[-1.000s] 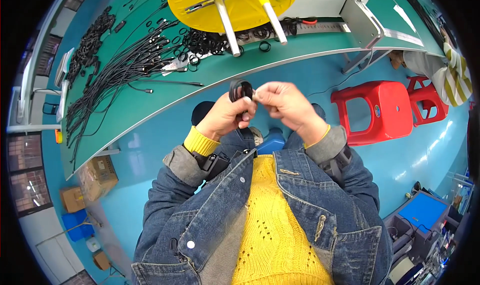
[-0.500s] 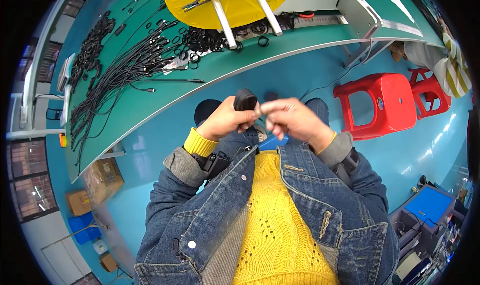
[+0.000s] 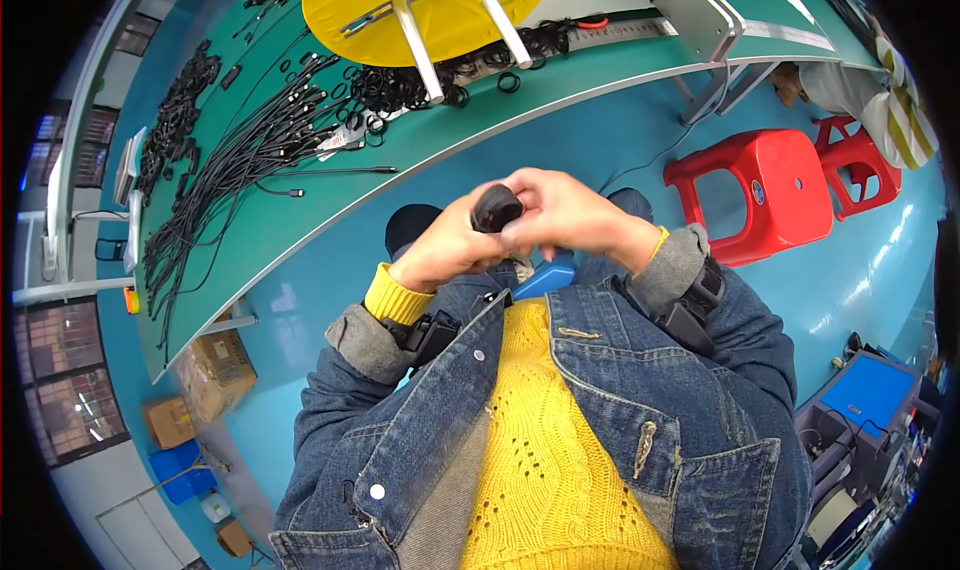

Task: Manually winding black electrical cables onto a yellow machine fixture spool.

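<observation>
Over my lap, a black rounded bundle that looks like a coiled cable stands up between my hands. My left hand is closed around its left and lower side. Against the bundle's right side, the fingers of my right hand are bent and pressed in, with the fingertips partly hidden behind it. Beyond my hands, black cables with plugs lie fanned out on the green table. A pile of small black rings sits to the right of the cables.
A yellow round-topped stool with pale legs lies upturned on the table, beside a metal ruler. Red plastic stools stand on the blue floor to the right. Cardboard boxes are at the left, below the table edge.
My right hand has moved left and closed against the black bundle, where it was beside it with fingers loosely bent. My left hand still holds the bundle. The view has shifted slightly.
</observation>
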### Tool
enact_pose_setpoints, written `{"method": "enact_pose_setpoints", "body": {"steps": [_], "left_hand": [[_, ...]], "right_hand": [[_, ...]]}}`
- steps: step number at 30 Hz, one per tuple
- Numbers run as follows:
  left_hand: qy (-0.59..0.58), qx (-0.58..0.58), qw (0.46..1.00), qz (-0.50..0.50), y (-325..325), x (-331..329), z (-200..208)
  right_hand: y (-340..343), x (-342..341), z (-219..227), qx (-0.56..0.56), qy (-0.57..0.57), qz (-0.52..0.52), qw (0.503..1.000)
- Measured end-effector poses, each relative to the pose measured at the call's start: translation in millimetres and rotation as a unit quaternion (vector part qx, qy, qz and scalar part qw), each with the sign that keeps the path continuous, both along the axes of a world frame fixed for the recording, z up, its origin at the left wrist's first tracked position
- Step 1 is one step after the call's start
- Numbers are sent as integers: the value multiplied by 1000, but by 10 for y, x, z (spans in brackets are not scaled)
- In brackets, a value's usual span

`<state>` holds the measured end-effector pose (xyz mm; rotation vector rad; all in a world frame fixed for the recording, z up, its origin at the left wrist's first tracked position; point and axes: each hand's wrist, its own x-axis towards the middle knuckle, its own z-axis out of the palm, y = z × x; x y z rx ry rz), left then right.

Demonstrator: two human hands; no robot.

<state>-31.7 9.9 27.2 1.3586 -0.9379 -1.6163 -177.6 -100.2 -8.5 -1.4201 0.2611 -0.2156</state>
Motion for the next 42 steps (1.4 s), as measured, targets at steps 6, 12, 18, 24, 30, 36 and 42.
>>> {"method": "enact_pose_setpoints", "body": {"steps": [6,12,18,24,30,36,42], "left_hand": [[309,30,950,-27,83,125,-191],[419,197,883,-76,12,161,-356],[423,177,888,-23,13,124,-394],[334,193,922,25,30,79,-311],[235,147,960,-49,56,66,-256],[118,143,979,-90,53,31,-177],[5,124,991,-43,27,-65,-173]], "right_hand": [[51,-186,-140,348,60,-30,935],[-56,31,231,-477,18,-15,879],[53,96,118,-572,58,-26,817],[79,81,86,-499,116,-26,858],[124,75,-18,-524,99,-68,843],[172,93,-26,-540,112,-38,833],[327,121,-350,-390,46,-216,894]]}}
